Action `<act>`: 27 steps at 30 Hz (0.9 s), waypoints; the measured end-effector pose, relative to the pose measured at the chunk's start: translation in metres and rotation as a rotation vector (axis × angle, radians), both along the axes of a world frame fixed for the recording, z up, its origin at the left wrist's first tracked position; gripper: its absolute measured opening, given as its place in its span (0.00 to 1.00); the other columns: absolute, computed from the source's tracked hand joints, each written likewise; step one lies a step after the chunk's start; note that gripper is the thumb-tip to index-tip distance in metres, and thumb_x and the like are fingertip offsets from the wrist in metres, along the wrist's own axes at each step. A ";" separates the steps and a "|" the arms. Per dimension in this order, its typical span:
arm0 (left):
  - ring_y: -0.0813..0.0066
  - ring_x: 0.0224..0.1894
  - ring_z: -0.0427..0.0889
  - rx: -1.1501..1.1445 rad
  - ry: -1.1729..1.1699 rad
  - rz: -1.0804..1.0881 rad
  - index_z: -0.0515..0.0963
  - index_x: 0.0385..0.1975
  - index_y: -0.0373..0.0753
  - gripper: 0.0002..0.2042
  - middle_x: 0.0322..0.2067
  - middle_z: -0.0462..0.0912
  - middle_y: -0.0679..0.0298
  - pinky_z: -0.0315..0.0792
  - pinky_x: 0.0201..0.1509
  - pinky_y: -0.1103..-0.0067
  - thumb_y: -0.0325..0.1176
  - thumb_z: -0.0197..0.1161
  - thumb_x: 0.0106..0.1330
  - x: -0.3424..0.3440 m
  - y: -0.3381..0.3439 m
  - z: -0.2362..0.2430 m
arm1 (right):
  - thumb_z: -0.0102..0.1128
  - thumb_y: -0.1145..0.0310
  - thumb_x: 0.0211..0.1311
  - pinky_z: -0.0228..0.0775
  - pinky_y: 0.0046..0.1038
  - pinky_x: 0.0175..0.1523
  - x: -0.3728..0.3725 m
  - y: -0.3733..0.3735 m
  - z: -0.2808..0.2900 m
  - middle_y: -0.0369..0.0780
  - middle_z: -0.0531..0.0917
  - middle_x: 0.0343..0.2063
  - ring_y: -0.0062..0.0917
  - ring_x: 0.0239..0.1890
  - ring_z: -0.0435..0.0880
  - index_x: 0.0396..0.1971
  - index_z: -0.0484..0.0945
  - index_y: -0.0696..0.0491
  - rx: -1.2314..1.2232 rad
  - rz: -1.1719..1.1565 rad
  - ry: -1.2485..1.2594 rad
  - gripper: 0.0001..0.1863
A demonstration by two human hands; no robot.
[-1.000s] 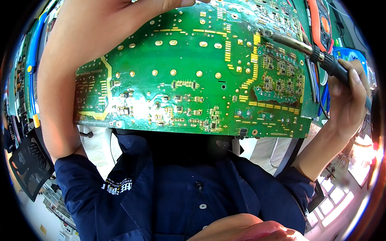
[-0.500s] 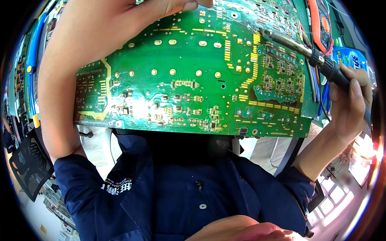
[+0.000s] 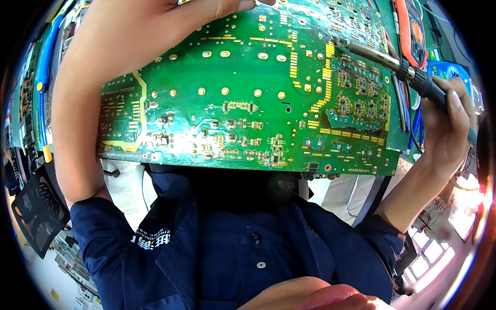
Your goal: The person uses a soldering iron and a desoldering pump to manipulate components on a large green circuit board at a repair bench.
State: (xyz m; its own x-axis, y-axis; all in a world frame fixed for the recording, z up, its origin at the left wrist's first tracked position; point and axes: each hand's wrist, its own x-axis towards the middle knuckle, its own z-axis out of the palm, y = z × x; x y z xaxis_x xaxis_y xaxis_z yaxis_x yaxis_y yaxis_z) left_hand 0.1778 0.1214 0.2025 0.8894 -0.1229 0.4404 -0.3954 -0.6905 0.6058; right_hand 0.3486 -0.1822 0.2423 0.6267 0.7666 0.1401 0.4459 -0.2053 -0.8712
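Observation:
A large green circuit board (image 3: 206, 72) with gold pads and small components lies before me, its near edge close to my body. My right hand (image 3: 448, 116) is closed round the black handle of a soldering iron (image 3: 380, 58). The iron's tip rests at or just above the board's upper right part, beside a row of gold pads; contact is hard to tell. Across the board's far left reaches my left hand (image 3: 139, 39), its fingertips pinched at the top edge of the picture. From them a thin solder wire (image 3: 302, 23) runs toward the iron's tip.
Right of the board lie an orange multimeter (image 3: 404, 31), several pens or slim tools (image 3: 405, 111) and a blue package (image 3: 450, 70). A blue tool with a yellow end (image 3: 43, 103) lies at the left. A black mesh chair (image 3: 39, 212) stands beyond my left elbow.
The circuit board has shifted very slightly in the picture. Both hands keep their grips, and the iron's tip stays at nearly the same place.

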 end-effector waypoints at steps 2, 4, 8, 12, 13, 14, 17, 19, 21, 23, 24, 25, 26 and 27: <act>0.71 0.31 0.83 -0.032 0.028 0.048 0.82 0.30 0.34 0.06 0.28 0.83 0.59 0.75 0.33 0.77 0.19 0.63 0.54 -0.003 -0.004 0.002 | 0.44 0.64 0.64 0.58 0.17 0.26 0.004 -0.003 -0.001 0.39 0.73 0.19 0.16 0.19 0.68 0.40 0.76 0.65 0.010 0.025 0.030 0.19; 0.71 0.31 0.82 0.012 0.021 0.076 0.82 0.30 0.34 0.06 0.28 0.83 0.59 0.75 0.33 0.78 0.18 0.63 0.54 -0.004 -0.009 0.007 | 0.44 0.63 0.65 0.57 0.17 0.26 0.006 -0.005 -0.003 0.38 0.73 0.19 0.15 0.19 0.68 0.41 0.76 0.65 0.022 0.023 0.030 0.19; 0.71 0.31 0.82 0.070 -0.017 0.048 0.82 0.30 0.34 0.06 0.28 0.82 0.59 0.74 0.33 0.78 0.18 0.63 0.54 -0.006 -0.008 0.009 | 0.45 0.63 0.65 0.55 0.16 0.26 0.005 0.000 -0.006 0.36 0.70 0.17 0.15 0.20 0.67 0.40 0.76 0.65 0.036 -0.064 0.063 0.19; 0.71 0.30 0.81 0.047 -0.054 0.032 0.82 0.30 0.34 0.06 0.28 0.82 0.59 0.73 0.32 0.78 0.19 0.63 0.54 -0.004 -0.003 0.002 | 0.47 0.62 0.64 0.53 0.17 0.25 0.020 0.000 -0.015 0.34 0.67 0.17 0.15 0.22 0.66 0.40 0.76 0.65 0.069 0.001 0.243 0.19; 0.72 0.30 0.81 0.044 -0.053 0.029 0.82 0.30 0.34 0.06 0.28 0.82 0.59 0.73 0.32 0.78 0.19 0.63 0.54 -0.004 -0.003 0.002 | 0.48 0.62 0.64 0.53 0.17 0.25 0.024 -0.002 -0.016 0.33 0.66 0.17 0.15 0.22 0.66 0.40 0.76 0.65 0.073 0.033 0.312 0.19; 0.72 0.30 0.81 0.043 -0.050 0.029 0.82 0.30 0.34 0.06 0.28 0.82 0.59 0.73 0.32 0.78 0.19 0.63 0.54 -0.004 -0.002 0.002 | 0.48 0.63 0.65 0.53 0.18 0.27 0.025 -0.002 -0.017 0.33 0.66 0.17 0.15 0.21 0.64 0.40 0.75 0.64 0.073 0.043 0.340 0.18; 0.72 0.30 0.81 0.040 -0.043 0.027 0.82 0.30 0.34 0.05 0.28 0.82 0.59 0.73 0.32 0.79 0.19 0.63 0.54 -0.003 -0.001 0.001 | 0.48 0.63 0.65 0.53 0.19 0.28 0.025 -0.003 -0.018 0.33 0.65 0.18 0.15 0.20 0.62 0.39 0.74 0.64 0.070 0.039 0.354 0.16; 0.72 0.30 0.81 0.038 -0.041 0.023 0.82 0.30 0.34 0.05 0.28 0.82 0.59 0.73 0.32 0.79 0.19 0.63 0.54 -0.002 0.000 -0.001 | 0.48 0.61 0.63 0.53 0.18 0.26 0.020 -0.005 -0.017 0.35 0.67 0.18 0.16 0.21 0.65 0.39 0.76 0.65 0.065 -0.005 0.273 0.20; 0.72 0.30 0.81 0.037 -0.037 0.040 0.82 0.30 0.34 0.05 0.27 0.82 0.59 0.73 0.31 0.79 0.19 0.63 0.54 -0.007 0.001 0.002 | 0.49 0.62 0.62 0.54 0.19 0.26 0.016 -0.003 -0.015 0.36 0.68 0.19 0.17 0.21 0.66 0.39 0.76 0.66 0.073 -0.013 0.203 0.20; 0.72 0.29 0.81 0.036 -0.037 0.050 0.82 0.30 0.34 0.05 0.27 0.81 0.59 0.73 0.31 0.79 0.19 0.63 0.54 -0.009 0.003 0.002 | 0.49 0.62 0.62 0.56 0.20 0.27 0.015 -0.004 -0.014 0.37 0.68 0.20 0.19 0.21 0.67 0.38 0.75 0.67 0.073 -0.026 0.142 0.20; 0.72 0.29 0.81 0.032 -0.037 0.050 0.82 0.30 0.34 0.05 0.27 0.81 0.59 0.73 0.31 0.79 0.19 0.63 0.54 -0.009 0.003 0.001 | 0.49 0.62 0.62 0.57 0.20 0.27 0.015 -0.005 -0.015 0.38 0.68 0.21 0.19 0.21 0.68 0.38 0.75 0.67 0.069 -0.035 0.117 0.20; 0.72 0.29 0.81 0.035 -0.036 0.049 0.81 0.30 0.34 0.05 0.27 0.81 0.59 0.73 0.31 0.79 0.19 0.63 0.54 -0.009 0.003 0.000 | 0.48 0.62 0.62 0.57 0.21 0.27 0.016 -0.005 -0.016 0.38 0.68 0.21 0.20 0.21 0.68 0.38 0.75 0.67 0.072 -0.031 0.110 0.20; 0.72 0.29 0.81 0.033 -0.037 0.046 0.81 0.30 0.34 0.05 0.27 0.81 0.59 0.73 0.31 0.79 0.19 0.63 0.54 -0.009 0.003 0.000 | 0.48 0.62 0.61 0.58 0.21 0.27 0.016 -0.006 -0.016 0.38 0.68 0.21 0.20 0.21 0.69 0.38 0.75 0.67 0.075 -0.028 0.103 0.20; 0.72 0.29 0.80 0.032 -0.035 0.043 0.81 0.30 0.34 0.05 0.27 0.81 0.59 0.73 0.31 0.79 0.19 0.63 0.54 -0.009 0.003 0.000 | 0.48 0.63 0.61 0.58 0.21 0.27 0.018 -0.007 -0.018 0.38 0.68 0.22 0.20 0.21 0.69 0.38 0.75 0.68 0.084 -0.014 0.114 0.20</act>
State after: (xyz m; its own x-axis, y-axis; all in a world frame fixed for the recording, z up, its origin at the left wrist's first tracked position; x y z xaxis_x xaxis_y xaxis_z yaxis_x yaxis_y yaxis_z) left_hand 0.1692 0.1249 0.2022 0.8782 -0.0991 0.4679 -0.3854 -0.7260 0.5696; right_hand 0.3668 -0.1894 0.2239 0.6528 0.7463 0.1303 0.3403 -0.1352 -0.9305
